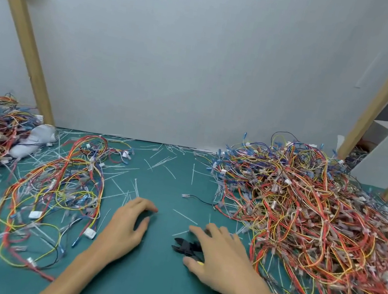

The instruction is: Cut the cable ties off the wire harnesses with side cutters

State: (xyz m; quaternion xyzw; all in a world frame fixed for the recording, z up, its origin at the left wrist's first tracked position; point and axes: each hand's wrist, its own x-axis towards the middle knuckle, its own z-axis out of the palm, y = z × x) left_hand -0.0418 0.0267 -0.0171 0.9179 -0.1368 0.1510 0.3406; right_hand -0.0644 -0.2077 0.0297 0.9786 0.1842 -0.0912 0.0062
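A: Since the side cutters (pixel 186 247) head the list, where are they?
B: Near the front edge of the table (pixel 152 281), right of centre; black jaws slightly apart, pointing left. Right hand (pixel 218 256) lies over the handles, thumb and bent fingers either side; gripping or resting, cannot tell.
A: Left hand (pixel 128 228)?
B: Just left of the cutters, fingers loosely bent, tips on the table, holding nothing.
A: Wire harnesses (pixel 317 218)?
B: Large heap at right edge; looser bunch (pixel 60 188) toward left. Cut ties (pixel 159 161) strewn between.
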